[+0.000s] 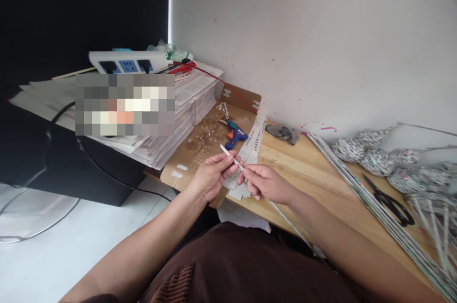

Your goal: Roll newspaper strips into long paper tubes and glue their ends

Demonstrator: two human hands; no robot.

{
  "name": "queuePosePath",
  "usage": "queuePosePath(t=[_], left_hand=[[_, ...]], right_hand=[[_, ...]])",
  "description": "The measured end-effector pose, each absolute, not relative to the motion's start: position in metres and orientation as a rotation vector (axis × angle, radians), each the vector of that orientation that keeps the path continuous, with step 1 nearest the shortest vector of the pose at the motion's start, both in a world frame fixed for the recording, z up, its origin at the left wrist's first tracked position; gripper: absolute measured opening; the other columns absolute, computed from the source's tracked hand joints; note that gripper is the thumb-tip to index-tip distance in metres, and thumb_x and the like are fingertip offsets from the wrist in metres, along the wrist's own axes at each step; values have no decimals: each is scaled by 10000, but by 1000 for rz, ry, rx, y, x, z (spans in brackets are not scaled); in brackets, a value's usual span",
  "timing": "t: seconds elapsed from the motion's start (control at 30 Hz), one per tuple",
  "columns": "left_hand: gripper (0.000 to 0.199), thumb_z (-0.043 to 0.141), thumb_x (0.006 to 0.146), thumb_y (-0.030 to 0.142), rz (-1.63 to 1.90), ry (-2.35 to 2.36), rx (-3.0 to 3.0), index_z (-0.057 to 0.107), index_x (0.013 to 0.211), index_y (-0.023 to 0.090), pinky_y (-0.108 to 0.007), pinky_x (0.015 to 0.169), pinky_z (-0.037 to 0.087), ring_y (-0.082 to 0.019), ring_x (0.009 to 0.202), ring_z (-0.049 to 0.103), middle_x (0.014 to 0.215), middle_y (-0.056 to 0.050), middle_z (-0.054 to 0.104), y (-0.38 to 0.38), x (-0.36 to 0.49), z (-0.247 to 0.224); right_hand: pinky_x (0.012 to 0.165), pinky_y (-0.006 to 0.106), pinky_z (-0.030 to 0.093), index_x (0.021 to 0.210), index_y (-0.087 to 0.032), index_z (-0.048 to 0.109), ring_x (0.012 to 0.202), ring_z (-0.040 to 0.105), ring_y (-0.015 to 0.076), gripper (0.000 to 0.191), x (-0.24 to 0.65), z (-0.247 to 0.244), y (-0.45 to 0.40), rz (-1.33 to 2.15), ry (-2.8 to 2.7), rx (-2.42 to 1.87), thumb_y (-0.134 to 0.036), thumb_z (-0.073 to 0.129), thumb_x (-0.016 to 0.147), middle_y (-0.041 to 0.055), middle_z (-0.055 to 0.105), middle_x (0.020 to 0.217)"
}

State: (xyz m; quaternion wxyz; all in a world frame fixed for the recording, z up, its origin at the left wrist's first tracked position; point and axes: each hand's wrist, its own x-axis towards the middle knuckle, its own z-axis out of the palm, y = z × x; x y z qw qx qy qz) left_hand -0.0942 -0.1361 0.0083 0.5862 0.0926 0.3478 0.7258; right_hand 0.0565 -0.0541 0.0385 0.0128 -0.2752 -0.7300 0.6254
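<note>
A thin white rolled paper stick (231, 154) slants between my two hands, its flattened end pointing up and left. My left hand (213, 172) pinches it near that end between thumb and fingers. Just to the right, my right hand (266, 183) is closed on the same stick with thumb and forefinger. A pale length trails out below my right hand past the table edge, seemingly the same stick. Behind my hands lie a blue glue gun (233, 135) with an orange trigger and a fan of printed paper strips (254, 143).
A tall stack of newspapers (200, 103) on the left bears a white power strip (128, 61). Cardboard (178, 162) covers part of the wooden table (307, 174). To the right are a grey cloth (282, 133), long paper sticks (357, 189), black scissors (389, 203) and woven paper pieces (378, 160).
</note>
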Motion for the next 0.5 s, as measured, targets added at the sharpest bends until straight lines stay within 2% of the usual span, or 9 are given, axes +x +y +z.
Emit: queuePosePath(t=[0.17,0.27,0.33,0.5], left_hand=[[136,655,784,57,1687,815,226,709,908,67,-171,683,578,-156,759,706,792,-98,710,-140,-97,9],[154,689,761,69,1685,824,214,710,913,71,-169,677,580,-150,746,704,797,-98,712,-141,-100,8],[155,697,755,73,1689,843,191,713,909,72,-162,676,578,-135,724,698,801,-99,714,-142,-101,7],[134,721,729,69,1735,892,160,723,862,72,-162,678,577,-113,692,679,781,-80,709,-141,-103,4]], right_hand=[[404,200,352,798,-149,555,373,346,67,389,54,32,-50,2446,-1886,-777,-525,496,878,-75,384,431],[418,216,370,815,-148,557,389,401,84,393,52,31,-51,2491,-1870,-763,-529,487,879,-59,423,449],[460,235,399,834,-148,569,437,474,101,395,49,33,-53,2240,-2060,-813,-532,486,878,-26,502,513],[575,252,399,931,-202,610,610,548,126,225,39,46,-57,1151,-2358,-789,-412,572,859,23,636,744]])
